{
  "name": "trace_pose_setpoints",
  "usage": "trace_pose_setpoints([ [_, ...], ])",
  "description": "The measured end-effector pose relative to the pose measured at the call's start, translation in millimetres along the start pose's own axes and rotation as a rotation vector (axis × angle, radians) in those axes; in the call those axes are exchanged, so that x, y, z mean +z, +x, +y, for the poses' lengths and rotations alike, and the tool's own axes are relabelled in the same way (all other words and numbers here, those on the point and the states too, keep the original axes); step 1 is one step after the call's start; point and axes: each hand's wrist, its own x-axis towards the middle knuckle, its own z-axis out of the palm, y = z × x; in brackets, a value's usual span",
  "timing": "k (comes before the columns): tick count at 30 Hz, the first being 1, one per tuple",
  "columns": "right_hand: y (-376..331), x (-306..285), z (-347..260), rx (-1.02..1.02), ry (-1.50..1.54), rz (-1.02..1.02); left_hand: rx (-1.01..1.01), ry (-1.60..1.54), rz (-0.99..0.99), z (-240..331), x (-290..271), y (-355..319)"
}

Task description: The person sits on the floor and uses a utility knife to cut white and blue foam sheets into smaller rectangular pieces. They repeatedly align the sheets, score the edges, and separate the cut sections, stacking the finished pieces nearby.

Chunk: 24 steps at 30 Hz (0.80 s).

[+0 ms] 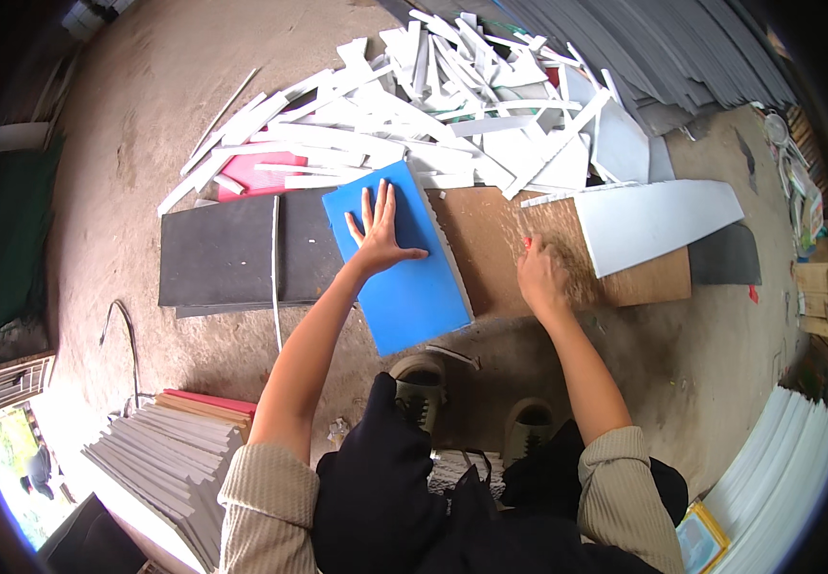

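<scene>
My left hand [379, 234] lies flat with its fingers spread on a blue foam sheet [421, 311], pressing it down. The sheet lies at a slant across a dark grey board [218, 253] and a brown board [491, 277], and its right edge looks rough. Over the scratched part of the brown board, my right hand [543, 277] is closed. A small red bit shows at its fingers, but the rest of what it holds is hidden. Just right of that hand, a white sheet [658, 225] with a curved edge rests on the brown board.
Beyond the boards lies a large heap of white offcut strips [414, 115]. A pink sheet [266, 172] shows under it. Stacked grey sheets [663, 48] stand at the far right. More sheet stacks [160, 450] are at the near left, and white ones [778, 478] at the near right.
</scene>
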Motion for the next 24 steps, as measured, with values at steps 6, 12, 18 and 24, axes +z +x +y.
trace_pose_setpoints([
  [6,10,-7,-30,-0.071,-0.001,0.142,0.006,-0.075,0.008,-4,-9,-7],
  [12,8,36,-83,-0.042,1.034,-0.135,0.001,-0.217,0.046,-1,-11,-3],
  [18,3,17,-96,0.034,1.125,-0.174,-0.138,-0.049,0.198,27,-8,-9],
  [24,-8,-24,-98,-0.066,1.018,0.069,-0.117,-0.092,0.291,28,-21,-20],
])
